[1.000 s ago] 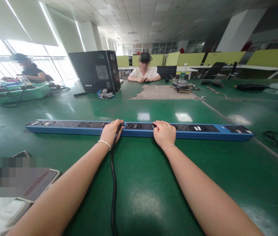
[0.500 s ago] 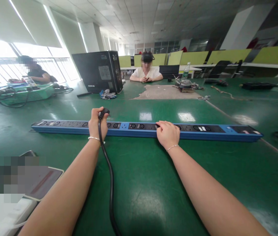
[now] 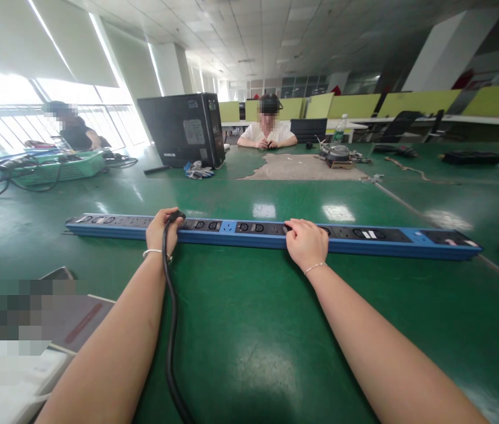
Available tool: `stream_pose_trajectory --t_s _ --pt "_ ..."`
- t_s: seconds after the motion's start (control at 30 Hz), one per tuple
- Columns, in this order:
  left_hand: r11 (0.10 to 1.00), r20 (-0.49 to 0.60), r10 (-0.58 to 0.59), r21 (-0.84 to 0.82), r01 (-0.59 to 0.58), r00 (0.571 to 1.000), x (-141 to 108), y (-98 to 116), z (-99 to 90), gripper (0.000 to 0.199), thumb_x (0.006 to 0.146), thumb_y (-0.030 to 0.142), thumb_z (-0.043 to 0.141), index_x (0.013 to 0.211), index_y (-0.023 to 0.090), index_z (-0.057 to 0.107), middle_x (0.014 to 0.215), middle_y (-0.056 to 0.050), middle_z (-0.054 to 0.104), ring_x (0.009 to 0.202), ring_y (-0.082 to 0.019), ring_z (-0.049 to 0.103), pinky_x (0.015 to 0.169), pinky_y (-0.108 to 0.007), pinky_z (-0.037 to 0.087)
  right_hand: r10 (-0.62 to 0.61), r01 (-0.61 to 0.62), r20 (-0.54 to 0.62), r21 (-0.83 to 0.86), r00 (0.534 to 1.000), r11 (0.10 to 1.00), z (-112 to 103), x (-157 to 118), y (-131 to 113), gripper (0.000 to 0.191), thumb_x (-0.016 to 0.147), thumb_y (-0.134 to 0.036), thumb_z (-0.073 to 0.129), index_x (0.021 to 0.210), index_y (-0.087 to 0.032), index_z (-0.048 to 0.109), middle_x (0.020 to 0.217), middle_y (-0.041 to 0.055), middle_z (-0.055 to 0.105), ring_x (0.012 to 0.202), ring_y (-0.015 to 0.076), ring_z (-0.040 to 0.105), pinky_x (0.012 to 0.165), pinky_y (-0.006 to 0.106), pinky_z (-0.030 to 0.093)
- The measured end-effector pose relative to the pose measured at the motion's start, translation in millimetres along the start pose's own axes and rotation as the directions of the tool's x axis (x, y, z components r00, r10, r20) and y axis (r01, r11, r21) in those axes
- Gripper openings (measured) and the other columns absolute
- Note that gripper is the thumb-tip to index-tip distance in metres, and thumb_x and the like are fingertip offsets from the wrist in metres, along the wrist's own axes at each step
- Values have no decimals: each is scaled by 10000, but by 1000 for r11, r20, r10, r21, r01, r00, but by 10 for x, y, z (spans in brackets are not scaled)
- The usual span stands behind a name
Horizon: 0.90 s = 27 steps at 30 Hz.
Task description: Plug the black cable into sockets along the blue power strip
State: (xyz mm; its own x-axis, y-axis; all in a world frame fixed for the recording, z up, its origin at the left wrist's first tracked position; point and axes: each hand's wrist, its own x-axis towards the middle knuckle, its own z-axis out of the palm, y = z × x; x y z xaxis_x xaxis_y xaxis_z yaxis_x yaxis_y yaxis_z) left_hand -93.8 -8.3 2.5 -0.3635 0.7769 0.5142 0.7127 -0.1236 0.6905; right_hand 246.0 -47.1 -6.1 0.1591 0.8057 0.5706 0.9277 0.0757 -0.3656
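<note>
A long, narrow power strip with a blue casing and black socket panels (image 3: 232,237) lies flat across the bench with a glossy green top (image 3: 240,306), running from left to right. The left hand (image 3: 157,235) pinches a black moulded plug (image 3: 179,216) over the strip's left half. The right hand (image 3: 308,242) rests with curled fingers on the strip, right of its middle; I cannot tell whether it pinches the small dark part at its fingertips or only steadies the casing.

The strip looks stiff and fairly heavy, long enough to swing if lifted by one end; two spread holds on its side edges would suit it, though the smooth casing may slide on the shiny top. The plug seems light, hard and easy to grip by its body, while the thick black cord (image 3: 171,330) bends but probably tugs back a little.

The left fingers hide the plug's front, so its contact with a socket is unclear. The right hand covers some sockets, the cord leaves the view at the near edge, and the near-left items are pixelated.
</note>
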Motion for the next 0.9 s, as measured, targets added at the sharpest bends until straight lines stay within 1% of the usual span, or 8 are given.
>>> stream_pose_trajectory --t_s 0.1,0.23,0.4,0.5,0.6,0.67,0.8,0.9 --pt "1000 28 23 6 -23 999 8 -7 -6 371 727 384 582 1062 236 640 927 -46 683 894 -222 630 860 -370 462 2 -2 -3 -6 1000 1000 1 -1 2 352 795 -187 416 982 -253 707 1120 11 676 1098 196 540 933 385 318" --pt "1000 42 25 11 -25 999 -6 13 -6 371 733 378 573 1066 226 638 936 -52 682 884 -219 629 848 -361 460 1 -1 -5 -13 1000 1000 2 1 7 354 792 -186 417 987 -249 705 1122 12 676 1102 197 542 929 384 323" --pt "997 69 45 61 -49 997 -13 37 -14 345 745 380 564 1062 259 629 923 -33 686 868 -220 630 815 -354 468 -5 5 -3 -6 1000 1000 10 5 12 354 788 -182 423 993 -249 704 1122 14 675 1104 198 537 935 388 327" --pt "985 80 106 125 -115 991 -11 40 -25 326 766 385 547 1048 250 638 917 -48 679 864 -221 627 801 -347 471 -2 2 -3 -2 1000 1000 9 4 11 355 790 -181 422 992 -250 705 1121 15 675 1101 198 538 935 389 328" --pt "959 89 206 178 -219 974 -6 45 -43 305 777 375 540 1027 241 653 918 -63 671 921 -234 614 846 -359 457 -2 2 -3 1 1000 1000 4 0 8 351 789 -181 425 988 -249 706 1122 15 675 1102 199 537 938 390 325" --pt "941 101 250 211 -266 963 1 55 -61 298 779 372 543 1017 238 660 932 -72 670 958 -245 604 880 -373 441 -1 1 -3 2 1000 1000 2 -2 8 350 788 -181 426 987 -248 706 1123 14 675 1104 200 537 941 390 322" --pt "914 164 275 262 -310 947 25 68 -100 303 779 400 546 1014 249 665 980 -82 664 991 -261 590 904 -392 425 -1 1 0 2 1000 1000 1 -4 7 351 787 -182 424 988 -246 705 1122 10 675 1107 198 539 944 384 318" --pt "908 204 273 267 -322 940 45 52 -108 322 781 410 538 1032 248 658 979 -86 665 976 -268 592 880 -387 437 0 0 0 5 1000 1000 -1 -2 5 350 788 -183 423 985 -248 705 1121 10 676 1107 196 539 942 382 317"
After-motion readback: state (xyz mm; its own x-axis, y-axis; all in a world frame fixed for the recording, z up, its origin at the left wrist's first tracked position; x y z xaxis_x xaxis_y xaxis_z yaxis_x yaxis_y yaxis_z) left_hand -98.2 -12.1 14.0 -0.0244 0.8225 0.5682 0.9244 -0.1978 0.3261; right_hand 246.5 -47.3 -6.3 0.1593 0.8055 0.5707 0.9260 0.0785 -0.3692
